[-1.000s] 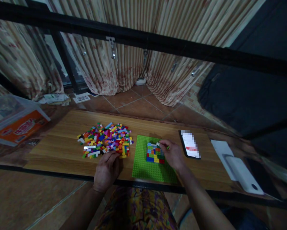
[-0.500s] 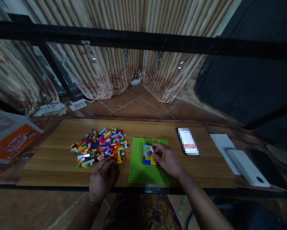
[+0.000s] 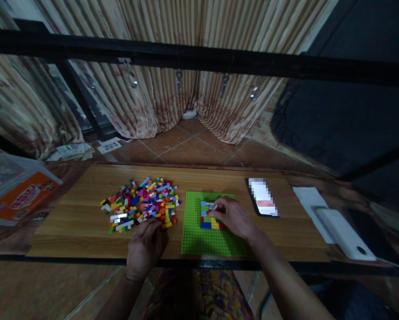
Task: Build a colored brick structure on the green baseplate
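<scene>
A green studded baseplate (image 3: 194, 242) lies on the wooden table, bearing a low block of toy bricks (image 3: 206, 225) in blue, yellow, red and light blue. Over the right side of that block is my right hand (image 3: 234, 215), its thumb and fingertips pinched on a small pale brick (image 3: 214, 207). My left hand (image 3: 143, 246) rests at the near edge of a heap of loose toy bricks (image 3: 146, 202), fingers curled in. Whatever its fingertips hold, if anything, is hidden.
A phone (image 3: 262, 198) with a blurred screen lies right of the baseplate. Farther right are a white sheet (image 3: 306, 200) and a white device (image 3: 344, 233). At the left stands a clear box with an orange label (image 3: 24, 200). A dark bar (image 3: 199, 53) crosses beyond the table.
My right fingertips have shifted slightly over the brick block, and the pale brick between them is tilted differently. My left hand stays curled by the heap. The whole view has moved slightly.
</scene>
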The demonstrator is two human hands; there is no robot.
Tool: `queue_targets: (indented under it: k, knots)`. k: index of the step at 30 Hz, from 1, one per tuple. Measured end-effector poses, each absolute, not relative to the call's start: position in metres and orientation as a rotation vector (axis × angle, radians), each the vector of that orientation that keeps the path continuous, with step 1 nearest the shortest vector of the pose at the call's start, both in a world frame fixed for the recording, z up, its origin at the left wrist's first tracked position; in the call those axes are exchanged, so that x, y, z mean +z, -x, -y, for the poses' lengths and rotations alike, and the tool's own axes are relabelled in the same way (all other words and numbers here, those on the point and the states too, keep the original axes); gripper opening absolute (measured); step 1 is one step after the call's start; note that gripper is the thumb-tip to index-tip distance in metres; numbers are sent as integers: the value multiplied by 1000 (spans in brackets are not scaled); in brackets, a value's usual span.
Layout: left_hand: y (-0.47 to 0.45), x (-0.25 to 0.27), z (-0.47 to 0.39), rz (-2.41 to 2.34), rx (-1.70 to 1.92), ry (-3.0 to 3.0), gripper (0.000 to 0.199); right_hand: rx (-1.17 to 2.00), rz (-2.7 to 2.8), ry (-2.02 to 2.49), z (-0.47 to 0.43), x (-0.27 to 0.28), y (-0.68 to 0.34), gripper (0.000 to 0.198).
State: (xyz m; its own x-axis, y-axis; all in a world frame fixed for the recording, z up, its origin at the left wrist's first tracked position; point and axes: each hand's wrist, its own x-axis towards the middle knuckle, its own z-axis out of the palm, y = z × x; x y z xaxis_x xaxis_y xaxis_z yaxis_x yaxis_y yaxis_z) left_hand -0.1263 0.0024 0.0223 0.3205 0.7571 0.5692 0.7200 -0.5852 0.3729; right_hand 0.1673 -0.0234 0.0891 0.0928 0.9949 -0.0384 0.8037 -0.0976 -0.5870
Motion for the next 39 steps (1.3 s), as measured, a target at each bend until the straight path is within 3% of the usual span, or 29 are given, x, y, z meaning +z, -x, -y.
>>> queue_targets:
  k: [10,23,31,39]
  knots:
    - [124,26,-1,-1401,1146,-2500,14,632,1771,1887,34,86,-164,12]
    - [121,27,3,-1423,1144,-2449,13,655,1964,1821,42,78,-58,34]
    - [121,27,5,-1426,1097,-2401,13,656,1982,1825,23,79,-53,25]
    - [120,30,6,-1399,1122,-2367,14,431,1943,1916,-17,78,-61,24]
